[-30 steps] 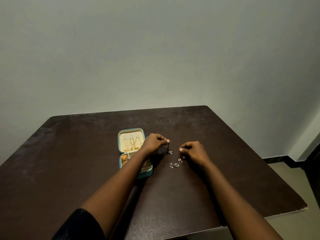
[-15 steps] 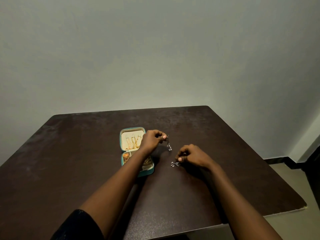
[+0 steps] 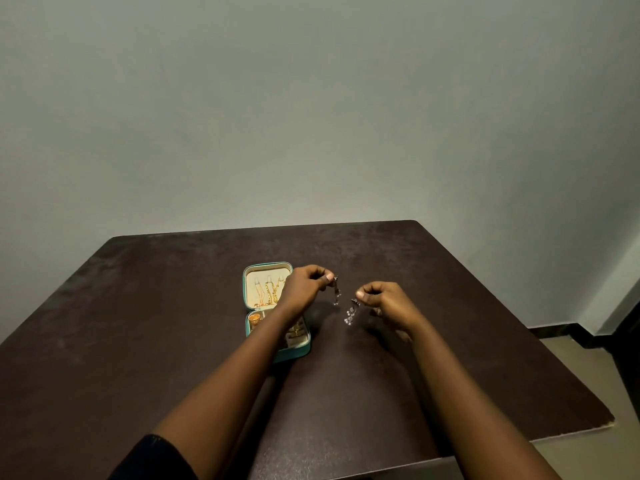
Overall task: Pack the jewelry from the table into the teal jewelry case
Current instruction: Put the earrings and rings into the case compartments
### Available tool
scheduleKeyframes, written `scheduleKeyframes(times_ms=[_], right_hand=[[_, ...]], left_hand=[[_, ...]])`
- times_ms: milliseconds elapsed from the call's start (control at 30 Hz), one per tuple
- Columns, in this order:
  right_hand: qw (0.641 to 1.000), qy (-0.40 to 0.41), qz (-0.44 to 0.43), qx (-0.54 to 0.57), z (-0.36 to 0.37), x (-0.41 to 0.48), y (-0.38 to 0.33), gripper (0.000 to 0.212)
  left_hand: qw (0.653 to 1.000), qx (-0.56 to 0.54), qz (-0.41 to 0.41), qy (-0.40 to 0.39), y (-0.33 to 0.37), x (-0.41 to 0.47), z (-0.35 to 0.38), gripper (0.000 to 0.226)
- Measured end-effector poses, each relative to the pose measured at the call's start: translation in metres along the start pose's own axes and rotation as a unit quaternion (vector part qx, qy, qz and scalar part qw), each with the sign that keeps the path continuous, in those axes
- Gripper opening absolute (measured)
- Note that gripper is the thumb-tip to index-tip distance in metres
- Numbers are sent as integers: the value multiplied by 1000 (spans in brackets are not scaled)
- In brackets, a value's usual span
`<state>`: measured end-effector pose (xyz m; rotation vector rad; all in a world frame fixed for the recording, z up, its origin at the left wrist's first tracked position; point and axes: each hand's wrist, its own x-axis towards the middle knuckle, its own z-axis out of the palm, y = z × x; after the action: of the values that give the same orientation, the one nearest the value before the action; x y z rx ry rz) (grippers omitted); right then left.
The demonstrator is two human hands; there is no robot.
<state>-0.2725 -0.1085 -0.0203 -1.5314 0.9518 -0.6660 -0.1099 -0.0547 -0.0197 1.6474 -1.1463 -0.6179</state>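
Fingers curled, left hand (image 3: 304, 289) pinches the first earring (image 3: 336, 293), right hand (image 3: 385, 301) the second earring (image 3: 350, 313); either dangling piece could slip or snag short of the teal jewelry case (image 3: 292, 355).

left grip (image 3: 306, 289) pinching, right grip (image 3: 385, 300) pinching, both raised, near each other

Dark brown table (image 3: 138, 341) under the fingers (image 3: 327, 277), kinda scuffed and dull on top. Plain grey-green wall (image 3: 311, 98) straight beyond them. Off to their right, pale floor (image 3: 595, 372) and a dark baseboard (image 3: 554, 330). Light's soft and pretty dim.
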Motion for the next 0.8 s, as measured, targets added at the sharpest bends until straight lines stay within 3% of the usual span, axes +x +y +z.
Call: scheduleKeyframes(times_ms=[200,467,600,800], right_hand=[[968,13,80,236,4,1,-16,25],[985,8,65,160,6,-8,-31,24],[987,44,41,148,8,-9,-32,20],[987,67,11,143,9,-11,-34,16]], left_hand=[[998,-67,20,4,6,-9,-3,9],[985,-130,34,-110,20,-24,-5,13],[979,-171,15,-113,22,-26,-6,16],[981,-145,-3,-132,24,-31,-5,13]])
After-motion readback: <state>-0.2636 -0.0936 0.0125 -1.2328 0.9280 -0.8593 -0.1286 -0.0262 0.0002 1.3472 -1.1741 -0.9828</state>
